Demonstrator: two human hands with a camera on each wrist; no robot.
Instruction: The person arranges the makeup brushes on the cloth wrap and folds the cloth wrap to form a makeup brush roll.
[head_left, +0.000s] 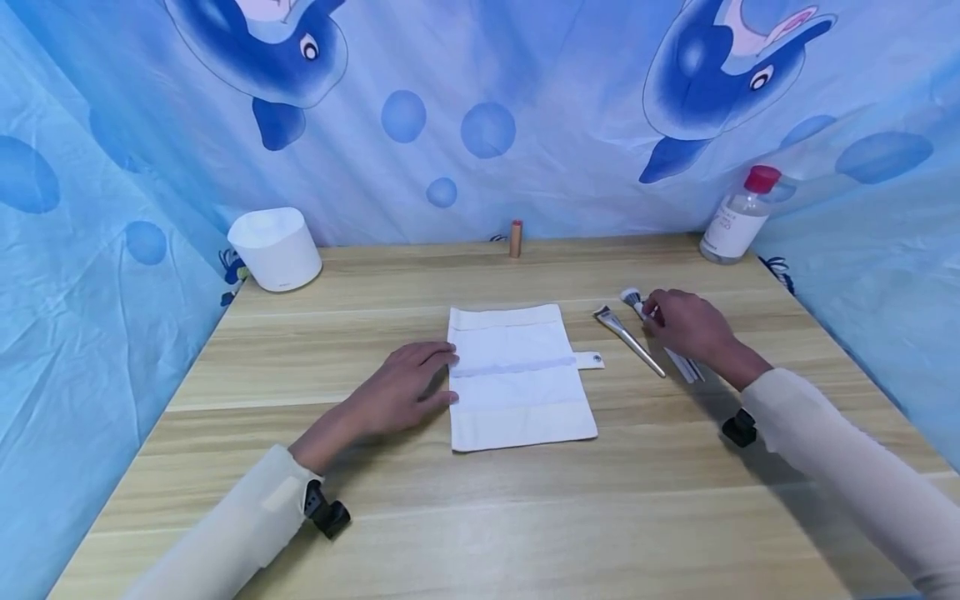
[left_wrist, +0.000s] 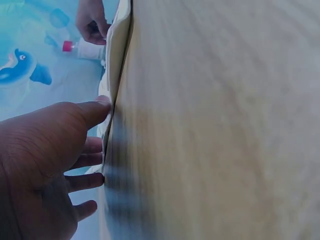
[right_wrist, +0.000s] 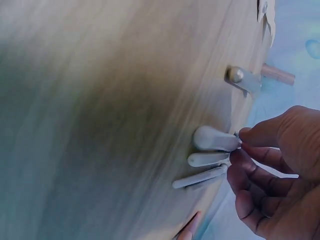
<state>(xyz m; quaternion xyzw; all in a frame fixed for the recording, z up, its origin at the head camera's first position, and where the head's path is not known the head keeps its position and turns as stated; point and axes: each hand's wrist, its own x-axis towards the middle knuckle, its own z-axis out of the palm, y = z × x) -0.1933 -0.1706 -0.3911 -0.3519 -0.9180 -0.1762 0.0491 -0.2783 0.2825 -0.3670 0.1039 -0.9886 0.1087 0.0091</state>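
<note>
A white cloth pouch [head_left: 517, 417] lies flat, its snap tab [head_left: 589, 360] pointing right. My left hand [head_left: 408, 387] rests its fingertips along the pouch's left edge, fingers spread; the left wrist view shows the thumb and fingers of this hand [left_wrist: 45, 155] at that edge. My right hand [head_left: 690, 325] is over a group of brushes, thumb and fingertips pinching a white-handled brush [head_left: 632, 297]. Seen from the right wrist, my right hand [right_wrist: 275, 175] is at the far end of a thick white handle [right_wrist: 212, 139], beside two thinner handles. A silver-handled brush [head_left: 630, 340] lies between pouch and right hand.
A white container [head_left: 276, 254] stands at the table's back left. At the back middle is a small brown tube [head_left: 515, 239], and a red-capped clear bottle [head_left: 735, 223] stands at the back right. Blue dolphin-print curtains [head_left: 487, 75] enclose the back and sides.
</note>
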